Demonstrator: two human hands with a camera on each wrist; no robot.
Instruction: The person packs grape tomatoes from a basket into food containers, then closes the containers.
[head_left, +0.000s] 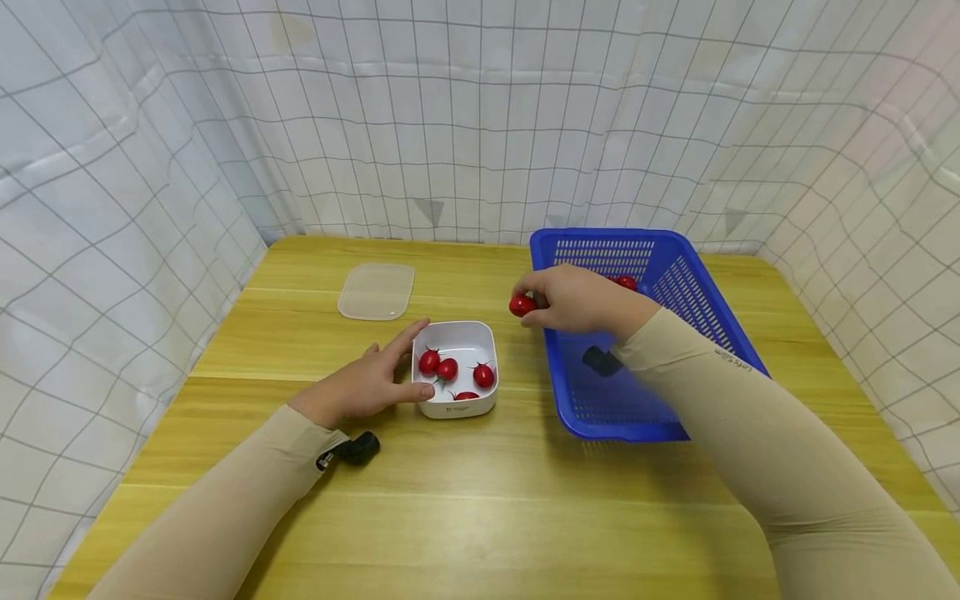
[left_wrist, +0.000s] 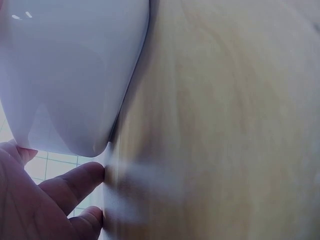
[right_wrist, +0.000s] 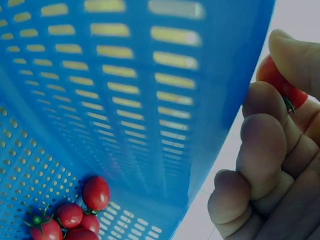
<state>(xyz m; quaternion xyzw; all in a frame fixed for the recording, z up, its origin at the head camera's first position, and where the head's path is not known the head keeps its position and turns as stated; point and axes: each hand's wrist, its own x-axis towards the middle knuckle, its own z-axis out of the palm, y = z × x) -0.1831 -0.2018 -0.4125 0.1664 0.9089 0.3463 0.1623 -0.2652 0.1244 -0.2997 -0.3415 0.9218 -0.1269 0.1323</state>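
My right hand (head_left: 573, 296) pinches a red cherry tomato (head_left: 522, 305) between thumb and fingers, just outside the left rim of the blue basket (head_left: 637, 432). In the right wrist view, that tomato (right_wrist: 270, 75) shows a bit of green stem. My left hand (head_left: 363, 383) rests at the left side of a small white square box (head_left: 477, 407), thumb by its front corner and index finger along its back corner, both fairly straight. Several cherry tomatoes (head_left: 483, 376) with green stems lie in the box.
More cherry tomatoes (right_wrist: 96, 193) lie at the bottom of the basket, partly hidden by my right hand in the head view. A translucent lid (head_left: 377, 292) lies flat behind the box on the wooden table (head_left: 465, 525). White checked curtains (head_left: 480, 125) surround the table's back and sides.
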